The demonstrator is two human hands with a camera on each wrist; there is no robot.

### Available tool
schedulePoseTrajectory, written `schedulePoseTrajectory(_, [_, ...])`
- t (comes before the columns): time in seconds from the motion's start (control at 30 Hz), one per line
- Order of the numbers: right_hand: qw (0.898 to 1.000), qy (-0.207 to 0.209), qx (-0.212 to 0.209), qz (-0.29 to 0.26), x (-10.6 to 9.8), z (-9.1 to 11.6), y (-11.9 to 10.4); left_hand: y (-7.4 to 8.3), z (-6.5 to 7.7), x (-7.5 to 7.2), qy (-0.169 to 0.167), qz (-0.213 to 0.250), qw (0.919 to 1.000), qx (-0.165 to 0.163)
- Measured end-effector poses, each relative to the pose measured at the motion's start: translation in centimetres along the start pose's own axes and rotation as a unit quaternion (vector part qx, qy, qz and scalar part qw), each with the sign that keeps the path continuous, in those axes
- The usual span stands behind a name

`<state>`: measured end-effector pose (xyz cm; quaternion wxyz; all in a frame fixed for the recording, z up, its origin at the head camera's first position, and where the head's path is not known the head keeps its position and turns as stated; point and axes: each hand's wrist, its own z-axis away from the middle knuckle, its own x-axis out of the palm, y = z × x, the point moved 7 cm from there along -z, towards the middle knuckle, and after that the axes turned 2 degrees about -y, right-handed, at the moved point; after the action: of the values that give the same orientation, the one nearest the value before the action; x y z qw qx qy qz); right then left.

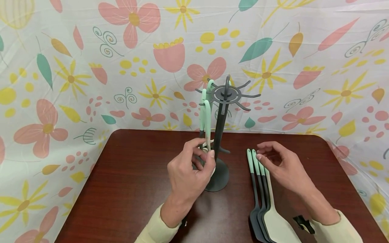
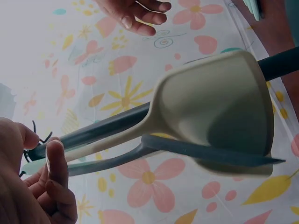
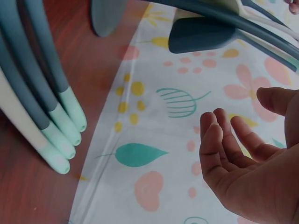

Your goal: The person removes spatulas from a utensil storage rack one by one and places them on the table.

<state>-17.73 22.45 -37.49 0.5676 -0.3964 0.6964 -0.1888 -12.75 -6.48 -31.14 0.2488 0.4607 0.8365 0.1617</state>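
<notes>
A dark rotating utensil stand rises from a round base, with several green-ended utensils hanging on its left side. My left hand pinches the handle of a hanging cream spatula between thumb and fingers. Beside that spatula hangs a dark grey utensil, its blade edge-on in the left wrist view. My right hand, its fingers loosely bent and holding nothing, hovers by the handle ends of a row of spatulas. The row has dark spatulas and a cream spatula lying overlapped on the table.
Bare hooks stick out at the right of the stand's top. The brown table reaches back to a flower-printed cloth hanging behind it and at both sides. A black wrist strap piece shows by the right sleeve.
</notes>
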Motion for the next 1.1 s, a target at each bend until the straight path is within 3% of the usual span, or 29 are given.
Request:
schedulePoseTrajectory(0.27, [0.999,0.022,-0.028,-0.019,-0.3,-0.4,-1.5,-0.6,-0.1,-0.5,-0.023,0.035,0.9986,-0.033])
schedulePoseTrajectory(0.57, [0.997,0.044,-0.058,-0.027,-0.6,-0.8,-3.2,-0.7,-0.5,-1.0,-0.032,0.052,0.9973,-0.042])
schedulePoseTrajectory(1.1, [0.992,0.040,-0.110,-0.052,0.0,-2.0,-6.4,-0.6,-1.1,-1.3,-0.037,0.062,0.9964,-0.044])
